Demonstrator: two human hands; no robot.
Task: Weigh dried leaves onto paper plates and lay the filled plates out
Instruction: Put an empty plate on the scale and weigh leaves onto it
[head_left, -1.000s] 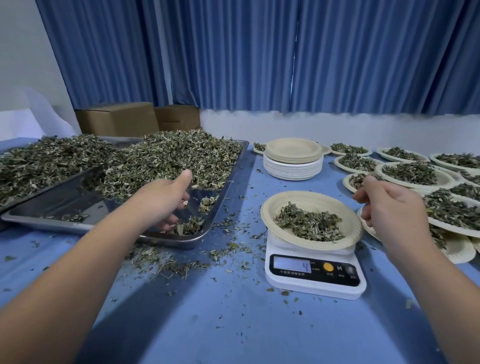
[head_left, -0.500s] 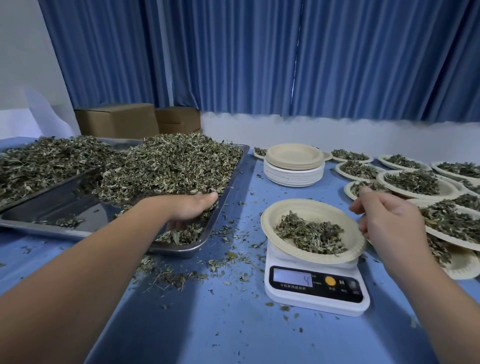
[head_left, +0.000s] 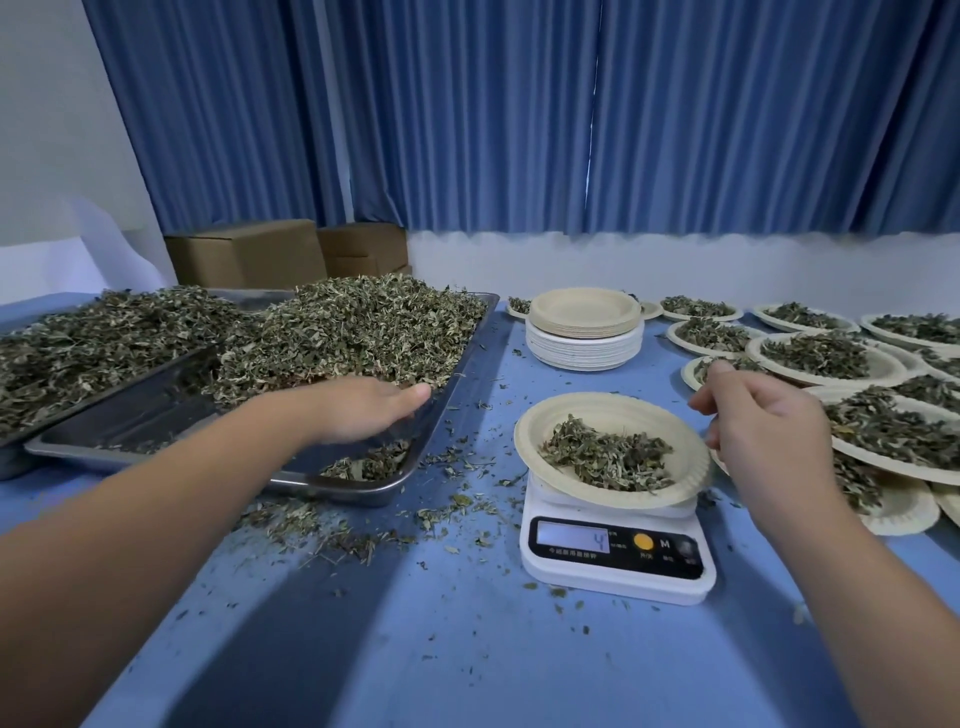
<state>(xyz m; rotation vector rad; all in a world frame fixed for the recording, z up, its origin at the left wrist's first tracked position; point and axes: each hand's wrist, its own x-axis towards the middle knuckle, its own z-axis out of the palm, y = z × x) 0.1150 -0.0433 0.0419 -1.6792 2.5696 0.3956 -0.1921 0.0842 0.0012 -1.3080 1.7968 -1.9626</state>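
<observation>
Paper plate (head_left: 597, 411) on scale (head_left: 618, 578), perhaps askew

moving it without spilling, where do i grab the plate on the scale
Take the plate at its bare right rim, coming from the right beside the right hand: the rim overhangs the scale, and the leaves lie in the middle.

1. The single camera sits on the person's head, above the near edge of the blue table (head_left: 467, 665), and looks forward and down.
2. It faces the blue curtain (head_left: 519, 130) on the far side. Both forearms enter from the bottom corners, with the left hand (head_left: 363, 410) and right hand (head_left: 769, 431) at mid-frame.
3. The view is close, with the scale (head_left: 613, 564) just below centre, within arm's reach.
4. The lens is wide: the tray (head_left: 156, 410) at left and the filled plates (head_left: 885, 365) at right run off the edges, and the curtain folds lean at the sides.
</observation>
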